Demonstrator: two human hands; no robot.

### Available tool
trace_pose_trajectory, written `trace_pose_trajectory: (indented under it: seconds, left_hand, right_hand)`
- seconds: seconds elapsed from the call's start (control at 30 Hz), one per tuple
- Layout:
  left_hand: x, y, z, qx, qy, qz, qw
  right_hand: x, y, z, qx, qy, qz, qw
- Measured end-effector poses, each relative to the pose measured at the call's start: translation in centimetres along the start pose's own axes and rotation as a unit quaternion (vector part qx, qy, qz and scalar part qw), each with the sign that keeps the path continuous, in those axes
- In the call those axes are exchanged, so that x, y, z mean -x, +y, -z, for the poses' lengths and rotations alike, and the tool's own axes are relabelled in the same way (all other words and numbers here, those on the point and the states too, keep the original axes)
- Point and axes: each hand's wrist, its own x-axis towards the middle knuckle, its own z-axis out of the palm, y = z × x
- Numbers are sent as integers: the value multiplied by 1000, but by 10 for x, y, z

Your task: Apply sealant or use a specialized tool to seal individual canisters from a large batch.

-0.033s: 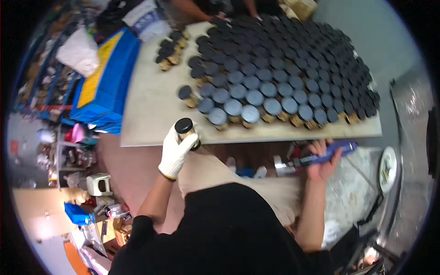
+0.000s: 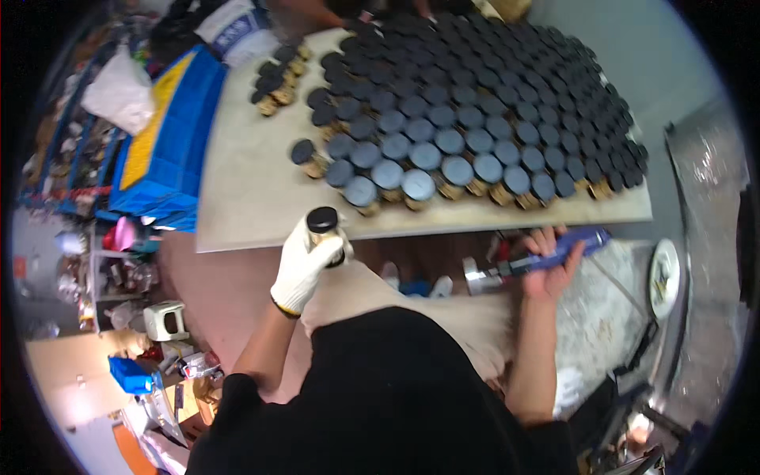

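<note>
— Where is the jar just now?

— In the left hand (image 2: pixel 305 265), which wears a white knit glove and is closed round a small black-lidded jar (image 2: pixel 324 229). The jar stands upright, lid up, fingers wrapped about its amber body, just off the near edge of the bench (image 2: pixel 237 198).

— And which way do the others lie from that hand?

— Ahead of it and a little to the right. The nearest of the packed capped jars (image 2: pixel 360 192) sits just beyond the held one, across the bench edge. One lone jar (image 2: pixel 305 154) stands apart, straight ahead of the hand. The bare stretch of bench lies ahead and to the left.

— The other hand?

— The right hand (image 2: pixel 554 261) is bare, well apart to the right and below the bench edge, clenched on a blue-handled tool (image 2: pixel 554 252) whose long axis runs sideways, its metal end pointing back toward the left hand. The left hand is much the nearer to the rows.
</note>
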Motion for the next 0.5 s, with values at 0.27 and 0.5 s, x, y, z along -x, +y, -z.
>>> trace_pose_trajectory:
  seconds: [0.27,0.5]
  left_hand:
    - [6,-9,-122,-159,-314,121,928]
    - [-2,-15,-137,-331,-325,5,886]
  right_hand:
    - [-3,9,-5,-73,1,-23,997]
    - [1,1,-3,9,13,-17,1000]
